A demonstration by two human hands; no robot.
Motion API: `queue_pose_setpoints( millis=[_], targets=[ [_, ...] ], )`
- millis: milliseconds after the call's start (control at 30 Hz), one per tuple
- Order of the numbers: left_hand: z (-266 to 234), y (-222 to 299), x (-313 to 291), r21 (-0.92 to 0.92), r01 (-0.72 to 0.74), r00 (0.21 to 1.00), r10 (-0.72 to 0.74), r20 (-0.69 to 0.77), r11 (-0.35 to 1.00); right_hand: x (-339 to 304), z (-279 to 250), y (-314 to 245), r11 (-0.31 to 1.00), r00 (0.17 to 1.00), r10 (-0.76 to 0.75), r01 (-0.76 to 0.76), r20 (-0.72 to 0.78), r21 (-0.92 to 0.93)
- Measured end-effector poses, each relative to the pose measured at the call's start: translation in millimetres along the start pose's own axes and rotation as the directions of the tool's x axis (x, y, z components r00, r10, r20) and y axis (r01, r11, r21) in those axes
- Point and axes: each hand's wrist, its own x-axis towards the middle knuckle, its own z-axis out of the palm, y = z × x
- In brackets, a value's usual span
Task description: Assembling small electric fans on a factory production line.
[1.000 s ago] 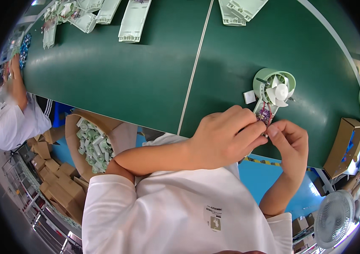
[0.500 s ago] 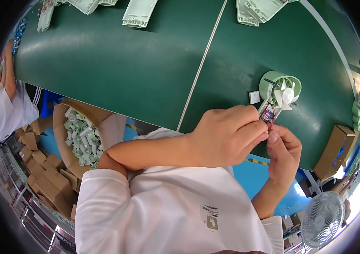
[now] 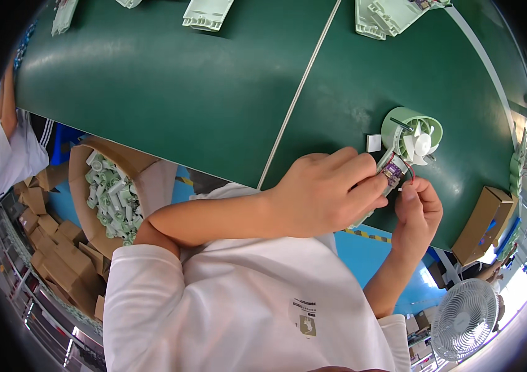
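Pale-green fan [image 3: 422, 144], gripped by left hand [image 3: 333, 195], red wire [image 3: 412, 172] pinched in right hand [image 3: 421, 208]

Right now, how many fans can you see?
2: the small green fan at the left hand, and the large white fan at lower right. Others may be hidden.

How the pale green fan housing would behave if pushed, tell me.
The round fan housing might rock, though its attached handle should stop it rolling far. Its open, hollow shape suggests it is light for its size. The thin white blades look fragile.
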Motion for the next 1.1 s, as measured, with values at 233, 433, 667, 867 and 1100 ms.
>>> queue_pose_setpoints(
  millis=[233, 433, 667, 867, 1100],
  targets=[
    [3.4, -0.3, -5.2, 0.053, -0.007, 1.000, 0.006, 0.018, 0.999, -3.7, 14.0, 2.0, 0.992, 0.995, -0.079, 0.071, -0.067, -0.105],
    [5.7, 0.5, -8.3, 0.101, -0.028, 0.999, 0.023, 0.044, 0.995, -6.9, 19.1, 16.8, 0.942, 0.951, -0.279, 0.244, -0.133, -0.232],
    [7.7, -0.7, -4.3, 0.111, -0.038, 0.998, 0.033, 0.047, 0.993, -4.4, 21.5, 19.0, 0.895, 0.912, -0.389, 0.340, -0.128, -0.289],
    [2.0, -3.0, -1.3, 0.125, -0.045, 0.998, 0.039, 0.050, 0.991, -4.6, 23.9, 28.7, 0.814, 0.861, -0.498, 0.424, -0.100, -0.396],
    [1.2, 1.8, -5.7, 0.131, -0.076, 0.996, 0.070, 0.048, 0.988, -2.5, 6.4, 25.4, 0.671, 0.863, -0.504, 0.415, 0.032, -0.615]
  ],
)
